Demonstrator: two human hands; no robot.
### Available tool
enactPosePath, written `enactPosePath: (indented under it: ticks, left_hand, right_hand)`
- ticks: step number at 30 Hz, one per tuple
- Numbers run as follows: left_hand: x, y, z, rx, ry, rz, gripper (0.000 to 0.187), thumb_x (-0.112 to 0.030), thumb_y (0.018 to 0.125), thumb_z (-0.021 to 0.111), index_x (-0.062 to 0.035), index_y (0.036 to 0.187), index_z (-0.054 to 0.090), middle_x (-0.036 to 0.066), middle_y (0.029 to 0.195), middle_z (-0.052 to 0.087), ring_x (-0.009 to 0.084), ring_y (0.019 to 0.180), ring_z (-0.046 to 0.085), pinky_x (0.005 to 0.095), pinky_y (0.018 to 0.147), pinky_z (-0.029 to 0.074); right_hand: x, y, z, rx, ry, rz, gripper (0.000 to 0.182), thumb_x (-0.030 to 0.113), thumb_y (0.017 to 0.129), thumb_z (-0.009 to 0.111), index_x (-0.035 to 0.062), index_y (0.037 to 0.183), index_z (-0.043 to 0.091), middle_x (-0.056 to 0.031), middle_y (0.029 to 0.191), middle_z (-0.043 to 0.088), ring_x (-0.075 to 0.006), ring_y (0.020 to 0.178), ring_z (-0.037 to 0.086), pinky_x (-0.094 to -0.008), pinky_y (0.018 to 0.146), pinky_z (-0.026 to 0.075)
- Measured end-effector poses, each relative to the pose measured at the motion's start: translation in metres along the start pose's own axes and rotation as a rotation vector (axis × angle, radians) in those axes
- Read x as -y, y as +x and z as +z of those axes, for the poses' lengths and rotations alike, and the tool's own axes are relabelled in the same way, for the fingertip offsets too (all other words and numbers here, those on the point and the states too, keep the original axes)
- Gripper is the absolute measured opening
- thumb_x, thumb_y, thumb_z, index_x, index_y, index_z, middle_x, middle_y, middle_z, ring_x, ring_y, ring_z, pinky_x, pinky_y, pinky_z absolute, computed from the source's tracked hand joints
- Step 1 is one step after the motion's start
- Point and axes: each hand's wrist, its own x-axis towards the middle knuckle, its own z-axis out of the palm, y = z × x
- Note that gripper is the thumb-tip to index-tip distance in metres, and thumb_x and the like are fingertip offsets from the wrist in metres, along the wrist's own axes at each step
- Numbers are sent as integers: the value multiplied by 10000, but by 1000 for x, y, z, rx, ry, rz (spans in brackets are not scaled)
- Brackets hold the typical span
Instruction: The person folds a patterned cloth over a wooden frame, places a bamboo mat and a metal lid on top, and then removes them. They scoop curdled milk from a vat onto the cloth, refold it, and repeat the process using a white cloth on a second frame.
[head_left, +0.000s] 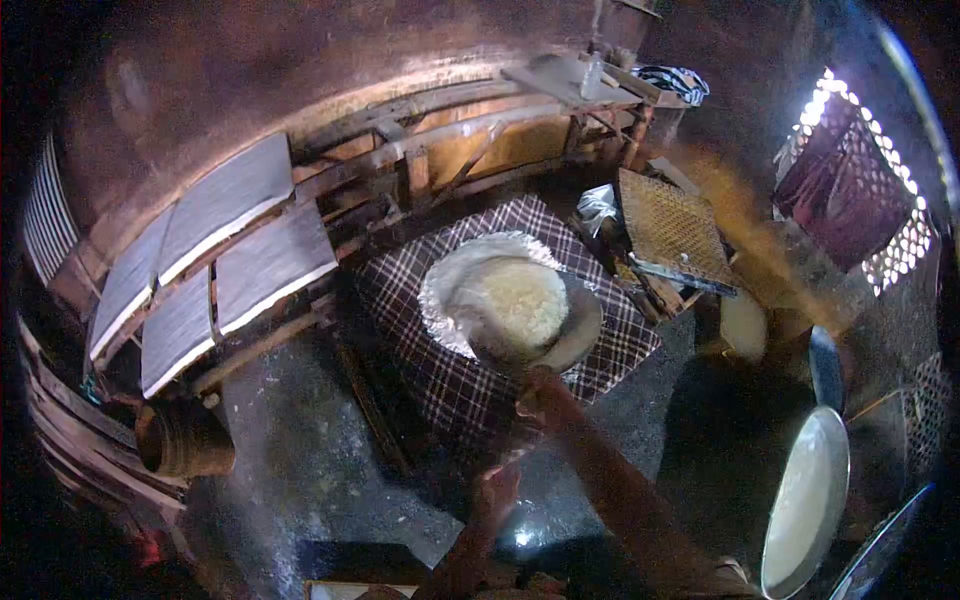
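Observation:
A round, dark-rimmed pan [585,335] holds a heap of off-white, crumbly or grainy stuff [530,300]. It is tilted and blurred, over a pile of white powder [440,290] on a dark checked cloth [410,390]. My right hand [543,395] is closed at the pan's near edge, around what looks like its handle. Lower and nearer to me, my left hand [497,487] is also closed, in line with a pale strip that seems to be the same handle. The fingers of both hands are partly hidden and dim.
Flat grey sheets with white edges [275,260] lie on a wooden rack at left. A woven tray [675,220] rests on a low stand at right. Close by on the right stands a large basin of whitish stuff [808,500]. A brown pot [185,440] lies at lower left.

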Motion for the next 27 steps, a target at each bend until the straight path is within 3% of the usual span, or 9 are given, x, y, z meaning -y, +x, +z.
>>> enactPosePath:
  ticks: [4,9,12,14,16,19,21,22,27]
  left_hand:
    - [-1,6,2,103,57,29,204,-173,764,506,-23,895,548,92,940,555,225,852,517,353,795,404]
    - [18,-11,14,56,501,169,197,-208,754,537,-70,893,514,45,957,508,213,886,480,389,833,345]
    - [41,-26,23,24,850,89,209,-158,770,512,-82,962,478,33,997,492,195,932,474,382,838,348]
    - [82,-58,35,113,1138,42,234,-133,779,501,-86,1006,470,52,1036,509,188,960,487,381,828,384]
    - [135,-75,27,120,1269,-135,261,-155,778,514,-84,1025,471,80,1071,515,215,983,488,388,831,394]
    - [244,-107,13,275,1584,-421,308,-221,777,520,-87,1048,468,84,1080,515,237,993,483,393,847,376]
    - [324,-124,-7,448,1842,-631,352,-281,781,510,-81,1067,463,84,1113,498,225,1028,457,387,844,370]
    - [362,-136,-17,601,1930,-731,374,-309,790,492,-83,1085,455,71,1113,495,210,1039,444,380,849,361]
    - [486,-185,-82,933,1942,-753,346,-365,842,398,-99,1030,513,-3,958,496,138,941,436,310,821,339]
  right_hand:
    - [134,5,29,-479,341,418,212,159,731,586,25,878,513,-116,740,579,-237,619,593,-357,508,482]
    - [252,-1,35,-1375,-565,567,389,70,708,568,-26,1035,381,-199,955,536,-325,881,547,-388,751,443]
    - [301,-83,10,-1351,-705,58,449,61,659,571,33,1031,321,-211,904,539,-343,842,546,-370,745,429]
    - [336,-158,-4,-1313,-581,-218,393,57,657,591,-2,987,385,-132,872,509,-216,790,523,-318,714,436]
    - [392,-250,-5,-1256,-646,-250,330,65,717,599,26,967,387,-36,728,482,-78,567,464,-229,474,404]
    - [419,-387,-10,-1394,-629,-293,256,146,714,623,-1,836,453,-54,728,507,-108,581,495,-266,504,419]
    - [407,-473,-1,-1580,-592,5,375,254,657,637,-43,811,467,-224,718,548,-309,681,567,-376,629,430]
    - [425,-517,24,-1634,-795,99,306,213,707,601,-52,783,469,-144,632,520,-164,602,526,-298,514,419]
    - [339,-713,130,-2146,-638,268,328,268,710,623,-11,849,521,-114,616,551,-209,542,542,-346,507,438]
